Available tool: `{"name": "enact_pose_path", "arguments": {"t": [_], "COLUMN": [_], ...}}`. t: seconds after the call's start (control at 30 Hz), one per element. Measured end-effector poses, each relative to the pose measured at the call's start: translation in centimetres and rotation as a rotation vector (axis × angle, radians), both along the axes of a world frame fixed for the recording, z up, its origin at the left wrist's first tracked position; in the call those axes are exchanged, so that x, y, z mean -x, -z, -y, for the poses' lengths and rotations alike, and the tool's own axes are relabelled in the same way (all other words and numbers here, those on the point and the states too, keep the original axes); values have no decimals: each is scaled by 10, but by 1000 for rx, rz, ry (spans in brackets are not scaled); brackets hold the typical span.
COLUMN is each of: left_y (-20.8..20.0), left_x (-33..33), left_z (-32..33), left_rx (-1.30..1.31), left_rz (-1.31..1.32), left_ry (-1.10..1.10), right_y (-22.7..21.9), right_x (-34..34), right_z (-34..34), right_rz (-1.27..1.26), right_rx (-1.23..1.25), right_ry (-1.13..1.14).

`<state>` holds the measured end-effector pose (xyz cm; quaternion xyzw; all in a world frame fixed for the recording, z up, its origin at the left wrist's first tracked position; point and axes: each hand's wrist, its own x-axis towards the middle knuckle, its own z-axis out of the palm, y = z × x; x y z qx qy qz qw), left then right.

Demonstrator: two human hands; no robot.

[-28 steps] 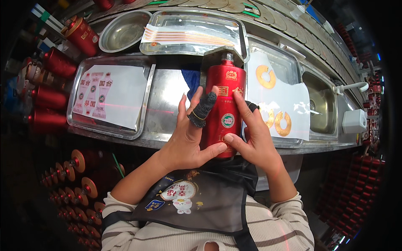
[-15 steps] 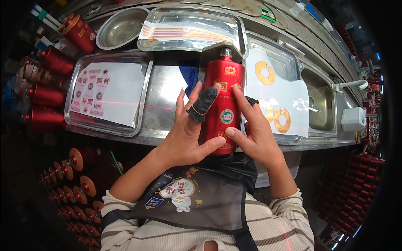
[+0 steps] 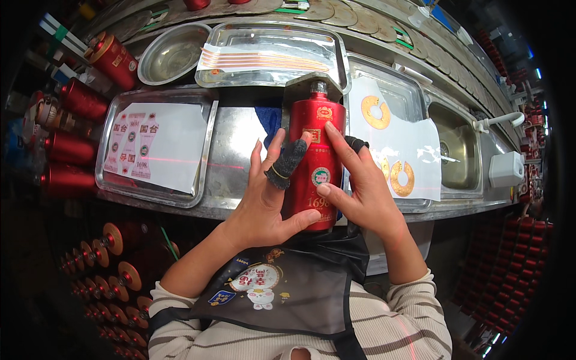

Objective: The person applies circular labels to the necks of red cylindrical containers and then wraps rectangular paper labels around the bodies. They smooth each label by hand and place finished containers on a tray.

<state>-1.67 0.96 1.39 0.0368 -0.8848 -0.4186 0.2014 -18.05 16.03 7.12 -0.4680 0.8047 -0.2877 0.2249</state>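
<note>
A red bottle [image 3: 300, 186] with gold print and a round green-and-white emblem lies with its clear-capped neck away from me, against a metal stand [image 3: 306, 84]. My left hand [image 3: 258, 207] is open at its left side. A dark grey finger cover [image 3: 288, 162] sheathes its index finger, whose tip touches a small gold label [image 3: 311, 137]; its thumb reaches the bottle's lower part. From the right, my right hand [image 3: 369, 192] lays its index finger and thumb on the bottle's face, stretched apart. Its middle finger wears a black cover [image 3: 357, 144]; the remaining fingers are mostly hidden.
At left a metal tray [image 3: 207, 150] bears a sheet of labels [image 3: 144, 138]. Another tray [image 3: 342, 42] behind holds thin gold strips [image 3: 264, 60], beside a bowl [image 3: 171, 54]. Gold rings [image 3: 375, 112] lie on white paper at right, before a sink [image 3: 459, 162]. Red bottles [image 3: 72, 147] stand at left.
My right thumb has slid up the bottle, baring gold print beneath it. My left hand keeps nearly the same place on the bottle. The whole view has shifted slightly.
</note>
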Motion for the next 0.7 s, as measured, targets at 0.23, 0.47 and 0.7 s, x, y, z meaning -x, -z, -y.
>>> {"name": "enact_pose_path", "arguments": {"t": [0.23,0.47,0.7], "left_y": [4,4,3], "left_x": [-5,-1,1], "left_z": [1,1,-3], "left_rx": [-17,-25,-38], "left_rz": [22,-43,-1], "left_ry": [47,25,-6], "right_y": [7,7,7], "right_x": [-6,-2,1], "right_z": [-9,-5,-2], "right_rz": [12,26,63], "right_rx": [44,68,40], "right_ry": [-41,-23,-12]}}
